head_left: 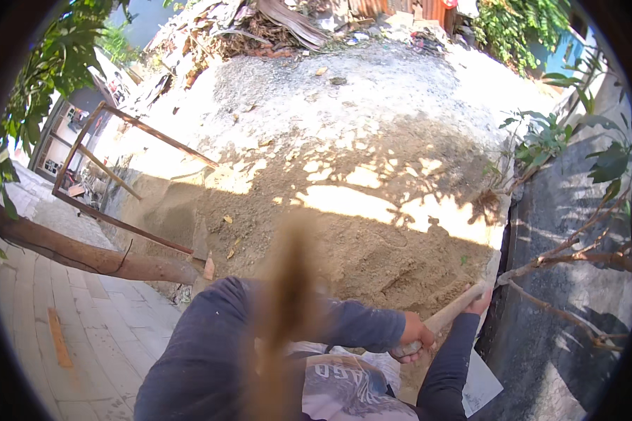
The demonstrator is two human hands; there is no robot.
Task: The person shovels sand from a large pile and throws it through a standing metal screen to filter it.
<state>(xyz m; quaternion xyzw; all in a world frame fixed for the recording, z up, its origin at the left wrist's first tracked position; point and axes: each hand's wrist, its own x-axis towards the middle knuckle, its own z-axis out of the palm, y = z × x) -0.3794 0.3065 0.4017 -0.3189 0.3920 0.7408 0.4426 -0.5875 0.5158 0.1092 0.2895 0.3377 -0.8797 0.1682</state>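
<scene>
A thick, pale wooden handle (448, 314) slants up to the right in front of my body. Around its lower end, near my chest, my left hand (416, 338) is closed. Farther up, my right hand (479, 299) wraps the same handle beside the low wall's edge. Whatever head this tool has is hidden, so its kind cannot be told. Beyond the handle spreads a broad heap of brown sand (379, 259), loose and uneven. A blurred brown upright shape (288, 316) very near the camera covers part of my left arm.
A rusty metal frame (84, 158) stands in the sand at left, above a leaning tree trunk (98, 256). Grey paving (105, 330) lies below it. Along the right runs a dark wall (562, 231) with branches (541, 263) reaching over. Debris (260, 31) is piled at the back.
</scene>
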